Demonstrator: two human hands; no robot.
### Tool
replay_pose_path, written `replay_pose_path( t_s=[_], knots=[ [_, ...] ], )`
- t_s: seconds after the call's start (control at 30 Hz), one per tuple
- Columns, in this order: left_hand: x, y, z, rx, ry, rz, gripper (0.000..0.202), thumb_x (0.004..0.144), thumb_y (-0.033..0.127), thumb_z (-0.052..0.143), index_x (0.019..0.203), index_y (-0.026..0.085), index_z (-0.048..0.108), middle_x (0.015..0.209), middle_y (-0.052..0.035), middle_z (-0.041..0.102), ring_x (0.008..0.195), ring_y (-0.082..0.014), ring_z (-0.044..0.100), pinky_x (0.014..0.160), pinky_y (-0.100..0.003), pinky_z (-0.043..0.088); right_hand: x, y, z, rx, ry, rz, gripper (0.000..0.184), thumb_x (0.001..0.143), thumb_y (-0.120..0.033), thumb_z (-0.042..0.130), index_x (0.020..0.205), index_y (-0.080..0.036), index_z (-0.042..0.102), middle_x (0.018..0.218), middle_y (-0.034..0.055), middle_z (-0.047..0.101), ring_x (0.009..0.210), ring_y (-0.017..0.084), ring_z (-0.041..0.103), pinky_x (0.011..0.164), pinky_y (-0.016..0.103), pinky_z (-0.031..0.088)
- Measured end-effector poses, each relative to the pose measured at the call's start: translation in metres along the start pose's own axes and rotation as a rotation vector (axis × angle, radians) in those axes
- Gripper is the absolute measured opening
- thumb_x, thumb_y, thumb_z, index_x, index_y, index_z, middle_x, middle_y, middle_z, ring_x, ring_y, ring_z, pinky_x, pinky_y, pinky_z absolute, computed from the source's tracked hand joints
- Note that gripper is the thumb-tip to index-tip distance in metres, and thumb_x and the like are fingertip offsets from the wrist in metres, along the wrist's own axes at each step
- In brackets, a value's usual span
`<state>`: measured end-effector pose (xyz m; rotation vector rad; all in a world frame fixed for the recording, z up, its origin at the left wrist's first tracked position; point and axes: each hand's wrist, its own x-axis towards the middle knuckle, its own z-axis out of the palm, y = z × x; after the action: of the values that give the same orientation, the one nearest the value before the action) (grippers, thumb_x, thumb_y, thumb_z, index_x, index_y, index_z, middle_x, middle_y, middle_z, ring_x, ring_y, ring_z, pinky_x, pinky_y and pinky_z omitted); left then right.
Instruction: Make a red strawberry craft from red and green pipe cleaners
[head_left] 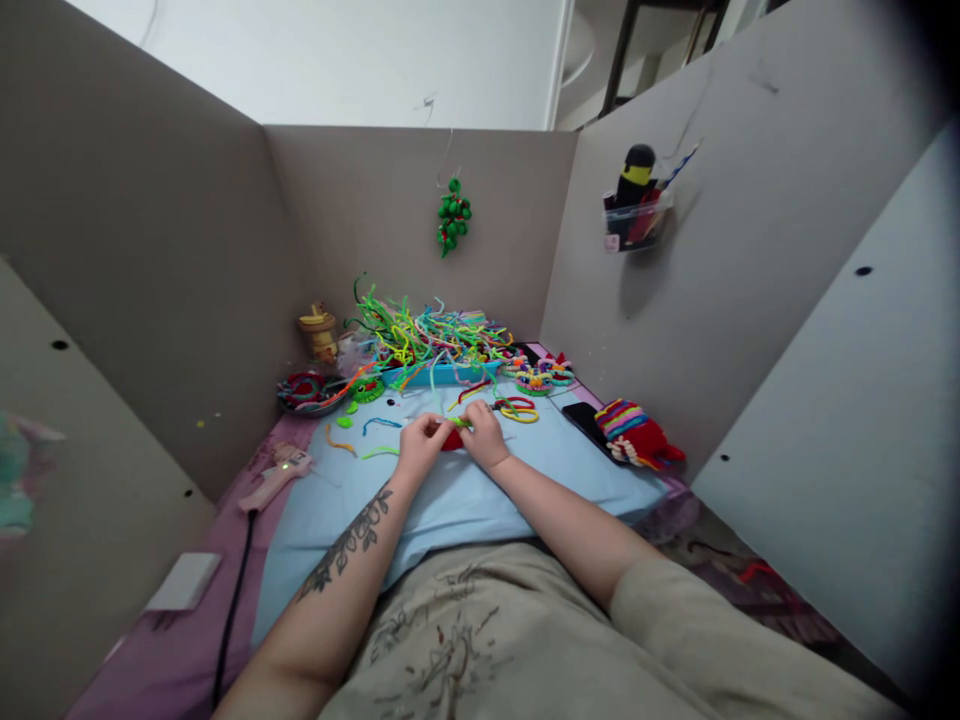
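Observation:
My left hand (421, 442) and my right hand (486, 434) meet above the middle of the blue cloth (480, 505). Both are closed in a pinch on a bright green pipe cleaner (460, 422), which spans the short gap between them. Just under the fingertips shows a red piece (453, 440), partly hidden; I cannot tell whether it is joined to the green one. Loose pipe cleaners lie left of my left hand, among them a blue one (381, 424), an orange one (340, 443) and a green one (381, 452). Scissors (517, 408) with red and yellow handles rest beyond my right hand.
A blue tray (442, 374) heaped with colourful pipe cleaners stands at the back. A pink glue gun (276, 480) with a black cord lies left. A phone (589, 425) and a red striped knitted item (637, 432) are right. Grey panels enclose three sides.

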<state>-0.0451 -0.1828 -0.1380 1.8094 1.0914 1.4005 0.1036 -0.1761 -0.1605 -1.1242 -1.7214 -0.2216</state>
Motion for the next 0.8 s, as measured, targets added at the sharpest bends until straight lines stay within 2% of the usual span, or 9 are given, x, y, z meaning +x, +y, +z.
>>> replay_pose_path(
  t_s=[0.23,0.33,0.43,0.57,0.8],
  knots=[
    [-0.001,0.003,-0.002,0.040,0.025,0.023,0.014,0.075,0.029,0.059,0.071,0.016,0.063,0.061,0.0016,0.061,0.057,-0.0108,0.053,0.056,-0.021,0.041,0.001,-0.005,-0.002,0.098,-0.053,-0.028,0.010,0.077,-0.015,0.052,0.072,-0.022,0.046,0.076,0.0043,0.049,0.078,0.022,0.047,0.072,0.033,0.042],
    [0.001,0.003,-0.003,0.047,0.036,0.028,0.014,0.075,0.029,0.058,0.070,0.016,0.063,0.061,0.0014,0.061,0.057,-0.0109,0.054,0.057,-0.022,0.042,0.002,-0.009,-0.006,0.172,-0.078,-0.053,0.005,0.079,-0.017,0.052,0.083,-0.020,0.053,0.084,0.0066,0.054,0.085,0.023,0.049,0.078,0.036,0.043],
    [0.001,0.003,-0.003,0.038,0.052,0.039,0.015,0.076,0.029,0.058,0.072,0.016,0.063,0.064,0.0001,0.064,0.058,-0.0116,0.056,0.058,-0.022,0.044,0.003,-0.010,-0.008,0.225,-0.116,-0.109,0.015,0.084,-0.018,0.047,0.096,-0.019,0.056,0.095,0.0093,0.058,0.093,0.023,0.050,0.085,0.038,0.042],
    [0.001,0.001,-0.003,0.030,0.046,0.059,0.016,0.076,0.031,0.059,0.075,0.016,0.064,0.068,-0.0013,0.067,0.062,-0.0129,0.059,0.060,-0.024,0.046,0.003,-0.007,-0.005,0.183,-0.113,-0.112,0.019,0.089,-0.018,0.039,0.088,-0.019,0.058,0.086,0.0086,0.059,0.086,0.023,0.051,0.082,0.039,0.043],
    [0.002,-0.003,-0.001,0.020,0.039,0.036,0.015,0.075,0.030,0.060,0.081,0.017,0.067,0.073,-0.0026,0.070,0.067,-0.0154,0.062,0.066,-0.027,0.049,0.003,-0.004,-0.004,0.111,-0.022,-0.039,0.013,0.087,-0.017,0.045,0.084,-0.020,0.058,0.085,0.0074,0.059,0.087,0.022,0.051,0.083,0.037,0.042]
  ],
)
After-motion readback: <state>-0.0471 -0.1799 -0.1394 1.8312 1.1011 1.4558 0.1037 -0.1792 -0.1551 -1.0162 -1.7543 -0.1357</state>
